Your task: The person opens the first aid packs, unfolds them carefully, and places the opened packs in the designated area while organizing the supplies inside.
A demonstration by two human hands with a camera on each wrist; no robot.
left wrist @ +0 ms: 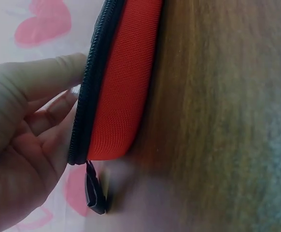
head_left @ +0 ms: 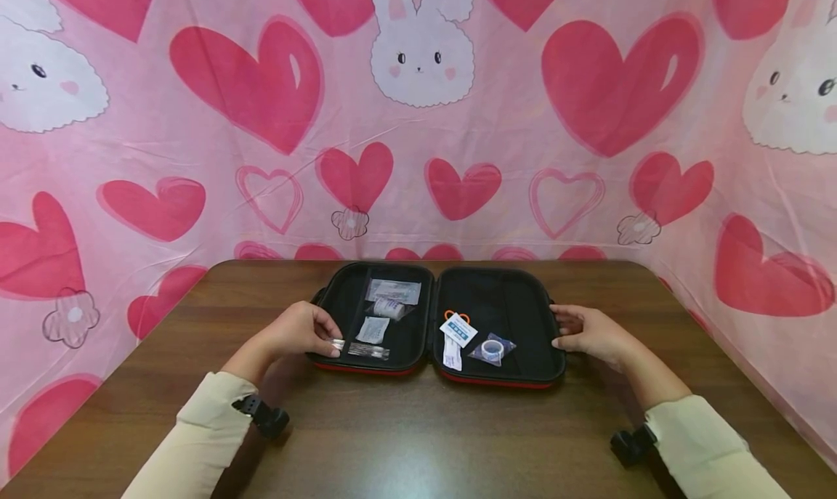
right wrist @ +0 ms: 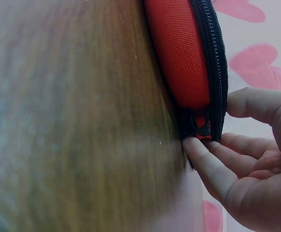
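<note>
A black zippered case [head_left: 497,295] with a red outer shell [left wrist: 126,82] lies unfolded on the table. At its left half, my left hand [head_left: 304,332] pinches a small shiny clear packet [head_left: 337,344] over the near-left corner. A similar flat clear packet [head_left: 369,351] lies just right of it. Above that are a white packet [head_left: 373,330], a bagged bandage roll [head_left: 389,309] and a larger clear packet [head_left: 394,291]. My right hand [head_left: 591,332] grips the case's right edge, its digits at the zipper rim [right wrist: 217,63] in the right wrist view.
The right half holds orange-handled scissors [head_left: 457,315], a white and blue sachet [head_left: 458,330], a white strip packet [head_left: 452,354] and a bagged tape roll [head_left: 492,350]. Around the case is the brown wooden table [head_left: 418,426]; a pink heart-print cloth [head_left: 418,128] hangs behind.
</note>
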